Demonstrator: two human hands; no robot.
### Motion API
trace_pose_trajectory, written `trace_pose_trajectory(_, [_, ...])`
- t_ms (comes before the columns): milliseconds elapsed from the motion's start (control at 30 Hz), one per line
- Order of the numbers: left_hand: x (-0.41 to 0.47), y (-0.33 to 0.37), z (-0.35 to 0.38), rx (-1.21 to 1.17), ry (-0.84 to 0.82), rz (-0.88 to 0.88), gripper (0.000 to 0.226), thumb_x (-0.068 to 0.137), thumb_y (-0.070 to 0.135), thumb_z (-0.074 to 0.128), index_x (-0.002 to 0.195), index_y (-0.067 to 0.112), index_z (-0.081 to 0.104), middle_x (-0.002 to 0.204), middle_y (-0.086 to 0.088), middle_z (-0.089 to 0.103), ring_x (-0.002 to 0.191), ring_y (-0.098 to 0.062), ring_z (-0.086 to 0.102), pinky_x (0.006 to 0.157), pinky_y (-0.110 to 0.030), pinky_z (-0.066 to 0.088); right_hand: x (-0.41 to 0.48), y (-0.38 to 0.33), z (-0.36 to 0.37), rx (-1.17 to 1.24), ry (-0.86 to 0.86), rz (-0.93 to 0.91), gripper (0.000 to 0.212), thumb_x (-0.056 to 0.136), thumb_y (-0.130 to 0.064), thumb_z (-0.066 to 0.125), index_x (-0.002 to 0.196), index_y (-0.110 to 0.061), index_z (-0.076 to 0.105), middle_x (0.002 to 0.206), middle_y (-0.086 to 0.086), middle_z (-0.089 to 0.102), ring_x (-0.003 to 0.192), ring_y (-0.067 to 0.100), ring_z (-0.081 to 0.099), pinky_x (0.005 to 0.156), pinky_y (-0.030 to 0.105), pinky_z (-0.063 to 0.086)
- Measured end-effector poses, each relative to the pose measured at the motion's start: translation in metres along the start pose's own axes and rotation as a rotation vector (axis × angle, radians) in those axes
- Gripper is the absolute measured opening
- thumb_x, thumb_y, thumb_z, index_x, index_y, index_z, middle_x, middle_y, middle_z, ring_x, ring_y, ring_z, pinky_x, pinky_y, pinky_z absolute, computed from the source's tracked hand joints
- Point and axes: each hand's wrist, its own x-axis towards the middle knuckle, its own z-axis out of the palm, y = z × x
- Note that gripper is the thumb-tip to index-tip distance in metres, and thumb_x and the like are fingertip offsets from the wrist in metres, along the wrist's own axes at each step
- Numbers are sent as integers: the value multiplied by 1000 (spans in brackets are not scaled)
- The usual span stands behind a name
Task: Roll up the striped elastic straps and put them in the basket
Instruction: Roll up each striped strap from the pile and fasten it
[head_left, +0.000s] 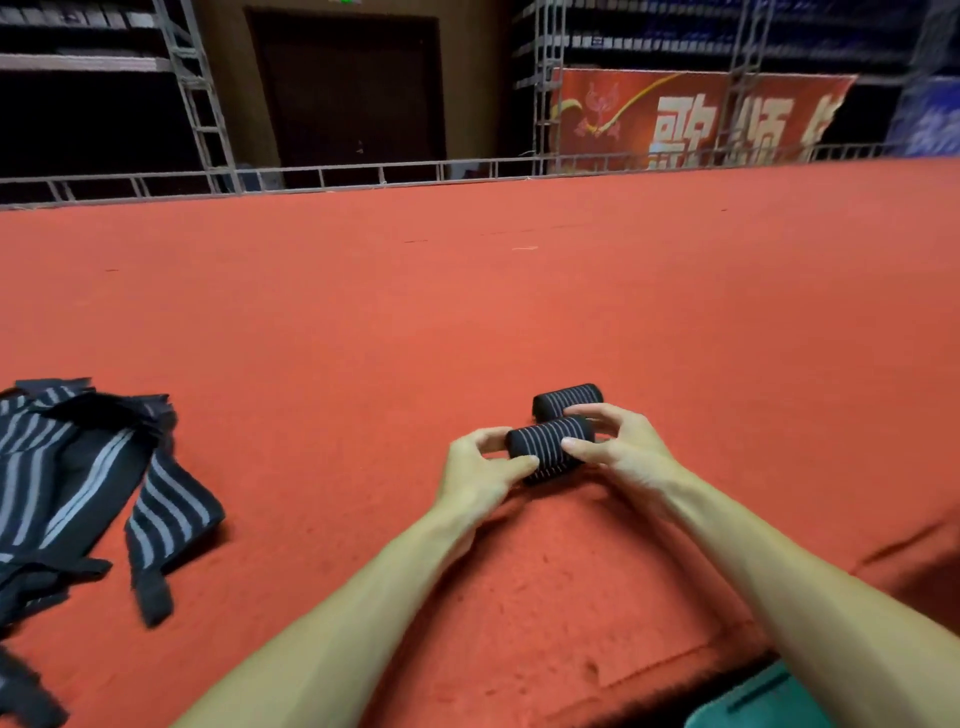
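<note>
- Across nearly the whole view, from six o'clock out to the far edge, a red carpet (467, 312) lay flat, its nap short and felt-like, with scuffs and creases close to the person.
- At twelve o'clock beyond the carpet, a grey metal truss railing (363, 171) ran along the edge; at one o'clock behind it hung a red banner (675, 119) with large pale characters.
- At eight o'clock sat a loose pile of unrolled straps (78, 467), flat black elastic bands with grey lengthwise stripes, folded and overlapping, some ends frayed.
- At five o'clock the left hand (478, 473) curled its thumb and fingers round the left end of a rolled strap (550, 447).
- The right hand (623, 452) pinched the right end of the same roll between thumb and fingers.
- That rolled strap was a tight black cylinder ringed with thin pale stripes, held low over the carpet.
- Just behind it, at its one o'clock, a second roll (569, 400) of the same ribbed fabric lay on the carpet, close enough to seem touching.
</note>
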Motion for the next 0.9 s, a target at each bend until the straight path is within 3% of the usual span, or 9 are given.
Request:
trace_pose_trajectory(67, [9,-3,24,60,-16,-9,34,75,11,75,108,19,68,93,2,71,72,-8,64,71,-28,53,8,12,-17,-146,54,-21,38,76,-2,77,110,-13,65,96,0,68,81,9,64,71,12,53])
trace_pose_trajectory(133, [17,-6,42,129,-17,39,33,75,11,75,106,18,68,95,2,72,71,-5,64,71,-25,54,19,26,-36,-227,122,-46,37,75,-4,79,108,-15,66,94,-2,67,82,8,64,72,8,50])
trace_pose_trajectory(267, [30,-9,66,217,73,108,35,74,13,75,108,18,68,92,3,71,74,-8,64,73,-21,52,33,45,-50,-411,159,-43,37,75,-16,80,110,-18,69,101,-3,70,96,11,65,93,23,47])
trace_pose_trajectory(433, [38,-18,72,307,174,178,38,79,21,74,115,16,66,100,0,70,81,-9,64,80,-18,49,44,48,-44,-470,217,-73,36,80,-19,76,115,-16,68,108,-2,71,99,8,62,87,12,39])
trace_pose_trajectory(567, [41,-22,75,372,175,205,37,83,22,70,118,12,63,104,-4,67,88,-15,63,90,-33,51,44,45,-38,-525,252,-82,34,81,-23,74,114,-15,68,108,0,71,91,7,60,78,8,35])
trace_pose_trajectory(633, [37,-18,73,359,144,190,40,84,20,70,121,10,59,108,-3,59,87,-13,61,91,-31,50,43,41,-37,-559,252,-68,36,81,-25,74,114,-14,65,110,2,69,91,10,62,79,12,38])
trace_pose_trajectory(767, [28,-6,50,342,5,121,44,89,24,64,129,15,49,115,4,39,97,-10,57,96,-27,45,33,29,-33,-661,243,-32,47,83,-27,71,125,-13,54,122,8,57,113,22,55,101,32,41])
trace_pose_trajectory(900, [11,7,-1,490,-88,185,35,91,18,60,125,17,53,119,-1,40,94,-10,54,97,-31,45,14,4,-16,-808,293,-161,39,85,-17,62,124,-14,54,122,7,47,117,26,42,103,37,35])
